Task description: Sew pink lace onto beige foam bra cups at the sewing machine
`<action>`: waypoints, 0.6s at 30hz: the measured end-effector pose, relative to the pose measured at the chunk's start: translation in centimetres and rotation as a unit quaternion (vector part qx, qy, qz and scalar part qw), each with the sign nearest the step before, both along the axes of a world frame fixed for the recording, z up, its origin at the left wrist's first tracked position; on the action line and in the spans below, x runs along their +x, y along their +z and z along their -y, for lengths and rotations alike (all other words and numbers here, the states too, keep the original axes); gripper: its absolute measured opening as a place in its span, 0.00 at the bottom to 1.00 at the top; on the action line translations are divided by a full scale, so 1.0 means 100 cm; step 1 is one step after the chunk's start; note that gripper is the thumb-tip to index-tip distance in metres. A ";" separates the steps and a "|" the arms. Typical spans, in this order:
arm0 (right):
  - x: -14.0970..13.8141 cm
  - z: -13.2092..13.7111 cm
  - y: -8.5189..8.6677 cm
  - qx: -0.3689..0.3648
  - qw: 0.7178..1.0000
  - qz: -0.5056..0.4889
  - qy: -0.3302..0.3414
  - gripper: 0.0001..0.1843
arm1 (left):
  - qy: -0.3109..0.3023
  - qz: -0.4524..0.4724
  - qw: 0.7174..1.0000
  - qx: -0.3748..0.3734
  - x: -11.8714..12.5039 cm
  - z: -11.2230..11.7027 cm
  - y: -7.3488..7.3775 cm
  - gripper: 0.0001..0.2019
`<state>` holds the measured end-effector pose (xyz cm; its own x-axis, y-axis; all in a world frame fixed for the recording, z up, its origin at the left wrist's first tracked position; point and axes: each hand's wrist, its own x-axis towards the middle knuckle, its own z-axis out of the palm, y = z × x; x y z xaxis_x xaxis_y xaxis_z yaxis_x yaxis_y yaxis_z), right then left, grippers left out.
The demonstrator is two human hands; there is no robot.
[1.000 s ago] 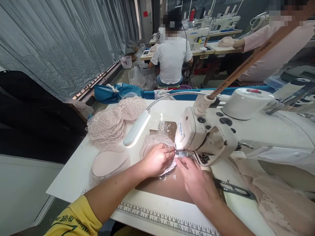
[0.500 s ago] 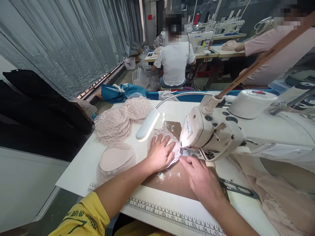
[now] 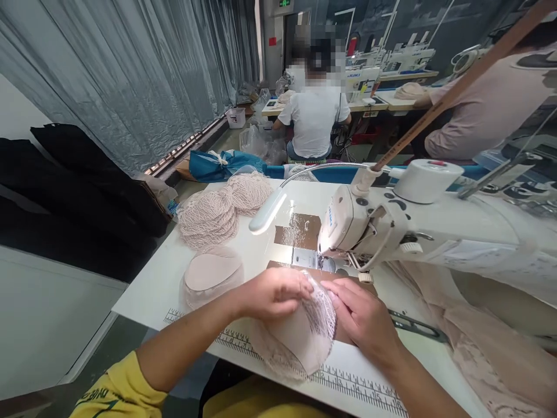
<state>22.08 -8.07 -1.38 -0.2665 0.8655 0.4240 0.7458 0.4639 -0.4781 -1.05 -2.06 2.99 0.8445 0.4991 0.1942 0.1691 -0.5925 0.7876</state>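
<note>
Left hand (image 3: pixel 278 293): fingers curled over lace cup's (image 3: pixel 302 342) upper edge, grip cannot tell | lace cup: at 5 o'clock from left hand, 8 from right, touching both, long axis unclear | right hand (image 3: pixel 363 316): pinching its rim
</note>
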 end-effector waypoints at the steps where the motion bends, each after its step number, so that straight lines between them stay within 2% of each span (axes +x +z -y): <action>1: 0.000 0.000 0.000 0.002 1.000 -0.002 0.016 0.15 | 0.034 0.004 0.999 0.009 0.003 -0.003 0.001 0.15; 4: -0.001 -0.002 0.000 0.012 0.997 0.030 0.064 0.16 | 0.093 -0.047 0.993 0.054 0.016 -0.017 -0.002 0.15; 7: -0.003 -0.003 0.001 -0.006 0.992 0.103 0.073 0.16 | 0.072 -0.186 0.976 0.091 0.032 -0.030 -0.008 0.14; 9: -0.003 -0.003 0.001 -0.019 0.990 0.126 0.064 0.16 | 0.049 -0.242 0.965 0.090 0.039 -0.035 -0.009 0.06; 10: -0.003 -0.003 0.001 -0.017 0.990 0.126 0.060 0.16 | 0.037 -0.245 0.966 0.076 0.041 -0.037 -0.010 0.03; 11: -0.002 -0.004 0.000 -0.014 0.991 0.124 0.058 0.16 | 0.024 -0.228 0.973 0.040 0.041 -0.040 -0.010 0.04; 13: -0.002 -0.004 -0.001 -0.010 0.991 0.122 0.056 0.15 | -0.003 -0.164 0.984 -0.073 0.040 -0.044 -0.010 0.09; 15: -0.001 -0.004 -0.002 -0.010 0.991 0.121 0.056 0.15 | -0.020 -0.104 0.978 -0.181 0.036 -0.049 -0.012 0.12; 16: -0.001 -0.004 -0.003 -0.011 0.991 0.122 0.055 0.16 | -0.020 -0.084 0.973 -0.213 0.035 -0.051 -0.014 0.13; 18: 0.000 -0.005 -0.004 -0.012 0.991 0.120 0.055 0.16 | -0.009 -0.067 0.972 -0.225 0.031 -0.056 -0.018 0.13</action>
